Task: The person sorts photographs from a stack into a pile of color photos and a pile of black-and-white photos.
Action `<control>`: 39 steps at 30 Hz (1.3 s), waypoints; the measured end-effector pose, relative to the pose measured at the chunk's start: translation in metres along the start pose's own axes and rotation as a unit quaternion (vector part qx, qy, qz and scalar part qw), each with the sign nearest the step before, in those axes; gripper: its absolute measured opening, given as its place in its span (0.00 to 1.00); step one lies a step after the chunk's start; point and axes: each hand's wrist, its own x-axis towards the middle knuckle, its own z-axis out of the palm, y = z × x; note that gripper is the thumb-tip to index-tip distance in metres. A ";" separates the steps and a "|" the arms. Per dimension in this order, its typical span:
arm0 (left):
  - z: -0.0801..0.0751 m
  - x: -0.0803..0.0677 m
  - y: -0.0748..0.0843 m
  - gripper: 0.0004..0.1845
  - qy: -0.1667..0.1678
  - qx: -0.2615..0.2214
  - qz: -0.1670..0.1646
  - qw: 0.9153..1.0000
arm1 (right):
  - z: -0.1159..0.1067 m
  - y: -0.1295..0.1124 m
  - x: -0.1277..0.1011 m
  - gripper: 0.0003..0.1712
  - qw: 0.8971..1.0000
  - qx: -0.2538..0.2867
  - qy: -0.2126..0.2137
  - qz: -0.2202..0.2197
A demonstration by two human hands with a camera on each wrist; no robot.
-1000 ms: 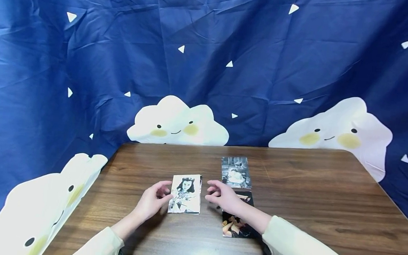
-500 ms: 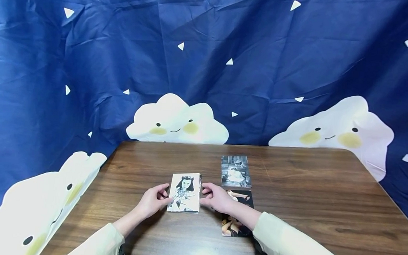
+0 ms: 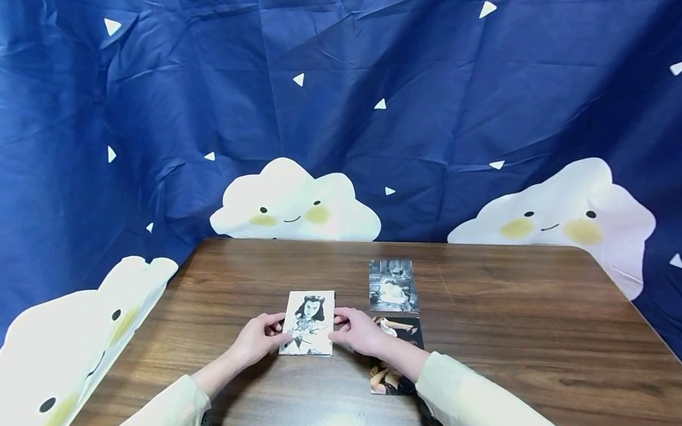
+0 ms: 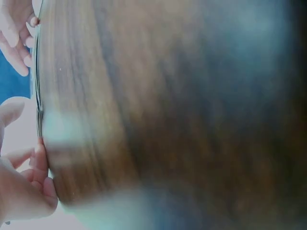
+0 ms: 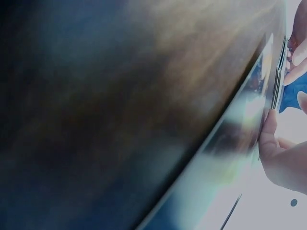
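Note:
A stack of photo cards [image 3: 309, 322] lies at the middle of the table, topped by a black-and-white portrait. My left hand [image 3: 257, 338] holds its left edge, with the thumb overlapping the lower left of the top photo. At the opposite edge my right hand [image 3: 360, 331] grips the stack, thumb at the border and fingers bent beside it. Seen edge-on in the left wrist view, the stack [image 4: 39, 81] shows several thin layers with small gaps. A colour photo [image 3: 386, 379] on a dark ground is partly covered by my right wrist.
Beyond the colour photo lies a black-and-white photo [image 3: 394, 286]. Both rest on the brown wooden table [image 3: 522, 315], right of the stack. A dark blue curtain [image 3: 346, 122] printed with white clouds hangs behind the table and along its left side.
My right hand has moved left from beside the stack to its right edge, uncovering more of the colour photo. The left hand has closed in on the left edge.

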 end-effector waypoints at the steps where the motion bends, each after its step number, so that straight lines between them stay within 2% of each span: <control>1: 0.000 0.000 0.000 0.24 0.000 -0.003 -0.001 1.000 | 0.000 -0.001 0.000 0.32 1.000 -0.001 0.000 -0.001; 8: 0.001 -0.002 0.004 0.24 0.015 -0.025 -0.003 1.000 | 0.001 -0.002 0.000 0.32 1.000 -0.008 0.005 0.002; 15: 0.003 -0.001 0.007 0.22 0.055 -0.088 -0.013 0.995 | 0.001 -0.002 0.000 0.31 1.000 -0.005 0.010 -0.001; 24: 0.005 -0.002 0.009 0.24 0.065 -0.173 -0.045 0.982 | 0.002 -0.003 0.000 0.30 1.000 0.003 0.014 0.000; 29: 0.005 -0.004 0.015 0.25 0.059 -0.225 -0.064 0.970 | 0.002 -0.002 0.000 0.29 1.000 -0.006 0.019 0.007; 32: 0.002 -0.008 0.026 0.25 0.057 -0.236 -0.068 0.968 | 0.001 -0.002 0.000 0.28 1.000 0.004 0.024 0.004; 37: 0.003 -0.009 0.027 0.26 0.061 -0.240 -0.065 0.967 | 0.000 -0.004 -0.002 0.26 0.998 0.039 0.059 0.006; 39: 0.007 -0.006 0.020 0.26 0.068 -0.239 -0.062 0.967 | -0.001 -0.006 -0.002 0.25 0.996 0.048 0.075 0.012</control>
